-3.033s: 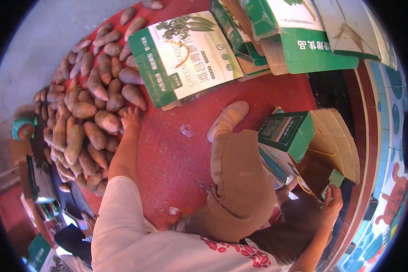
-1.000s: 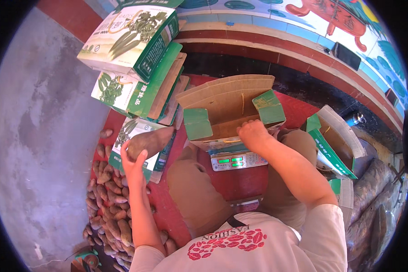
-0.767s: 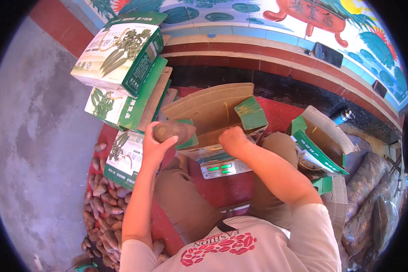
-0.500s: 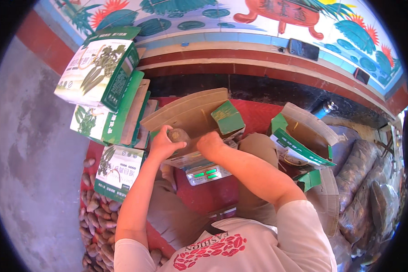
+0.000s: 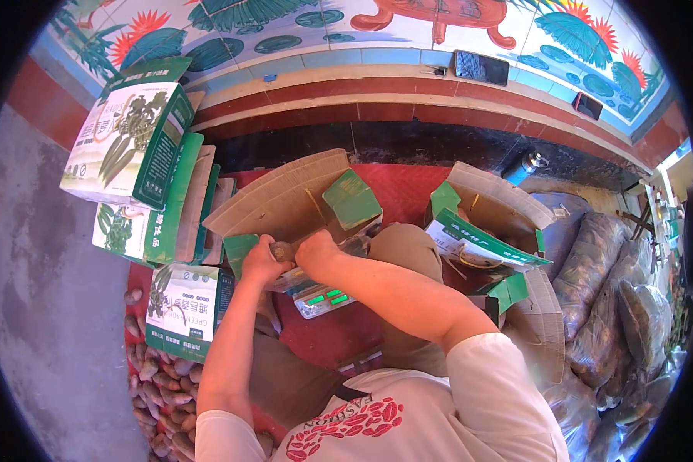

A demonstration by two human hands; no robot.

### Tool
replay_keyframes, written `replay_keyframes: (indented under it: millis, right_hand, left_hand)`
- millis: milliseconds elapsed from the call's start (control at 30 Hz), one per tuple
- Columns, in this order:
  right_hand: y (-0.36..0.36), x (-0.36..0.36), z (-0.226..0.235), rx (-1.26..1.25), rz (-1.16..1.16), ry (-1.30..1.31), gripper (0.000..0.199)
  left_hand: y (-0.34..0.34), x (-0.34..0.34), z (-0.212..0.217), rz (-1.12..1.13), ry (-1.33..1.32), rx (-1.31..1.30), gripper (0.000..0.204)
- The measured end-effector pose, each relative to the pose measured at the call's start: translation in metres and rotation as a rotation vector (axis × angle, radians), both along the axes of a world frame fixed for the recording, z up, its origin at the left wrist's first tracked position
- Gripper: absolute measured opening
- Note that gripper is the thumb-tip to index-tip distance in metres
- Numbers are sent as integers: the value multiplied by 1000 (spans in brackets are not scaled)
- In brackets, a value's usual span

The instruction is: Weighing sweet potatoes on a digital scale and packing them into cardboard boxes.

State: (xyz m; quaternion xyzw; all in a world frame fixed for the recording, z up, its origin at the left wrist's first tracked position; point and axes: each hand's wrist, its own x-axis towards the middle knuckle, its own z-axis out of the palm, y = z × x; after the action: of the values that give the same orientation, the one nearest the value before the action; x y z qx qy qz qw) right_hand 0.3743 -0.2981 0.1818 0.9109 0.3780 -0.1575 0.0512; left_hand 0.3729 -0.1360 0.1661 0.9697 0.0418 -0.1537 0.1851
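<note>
My left hand (image 5: pixel 260 263) is closed around a brown root vegetable (image 5: pixel 282 251), which shows its rounded end above the fingers. Right beside it is my right hand (image 5: pixel 318 256), its fingers curled inward; what they hold, if anything, is hidden. Both hands are over the near side of an open cardboard box (image 5: pixel 279 195) with raised flaps and green panels. Under the box's near edge a digital scale (image 5: pixel 323 301) shows lit green displays. My forearms hide part of the box, and its inside does not show fully.
Printed green-and-white boxes (image 5: pixel 119 142) are stacked at the left, above a heap of brown roots (image 5: pixel 165 385). A second open box (image 5: pixel 489 235) stands to the right, near a blue bottle (image 5: pixel 525 168) and filled plastic bags (image 5: pixel 593 262). A phone (image 5: pixel 481 68) lies on the wall ledge.
The view has shifted, so the surroundings sit further left. My hands have come closer together, and the root vegetable is lower and more covered by my fingers.
</note>
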Motion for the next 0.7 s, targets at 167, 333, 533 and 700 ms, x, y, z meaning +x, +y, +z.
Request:
replay_keyframes:
  millis: [167, 333, 533, 700]
  right_hand:
    - [7, -3, 8, -45, 7, 35, 15]
    - [10, -1, -2, -13, 60, -8, 15]
    - [-2, 2, -8, 19, 88, -70, 14]
    - [10, -1, 0, -48, 73, -117, 15]
  left_hand:
    - [6, 0, -8, -83, 47, -2, 68]
    - [11, 0, -20, -113, -9, 164, 55]
    - [7, -1, -23, -266, 25, 279, 30]
    - [18, -17, -8, -272, 53, 425, 30]
